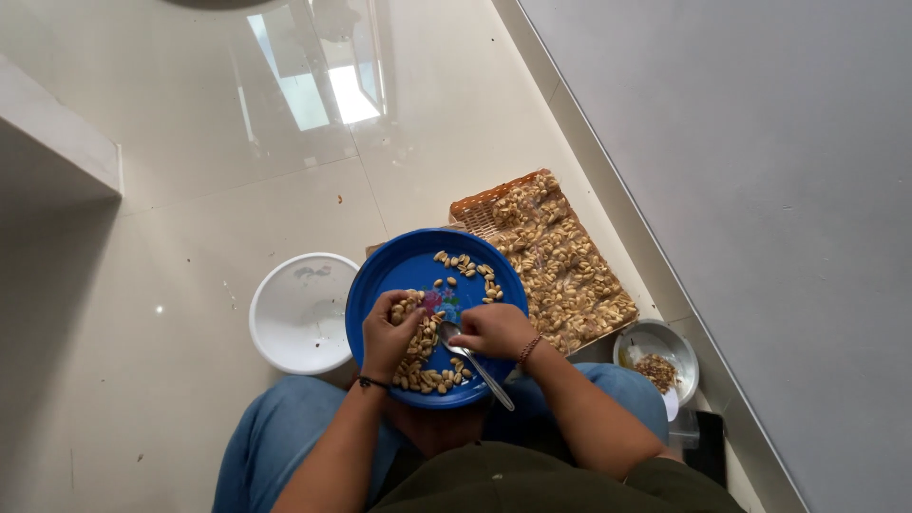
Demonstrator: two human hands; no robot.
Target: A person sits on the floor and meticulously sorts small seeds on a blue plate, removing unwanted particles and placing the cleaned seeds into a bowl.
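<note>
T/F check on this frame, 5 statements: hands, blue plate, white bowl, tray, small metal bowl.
1. The right hand holds a metal spoon over the blue plate. True.
2. The left hand rests on the floor. False: it is on the plate, among the peanuts.
3. The white bowl is full of peanuts. False: it looks empty.
4. The woven tray beyond the plate is covered with peanuts. True.
5. The small metal bowl sits by the person's left knee. False: it is on their right side, near the wall, with brownish bits in it.
</note>
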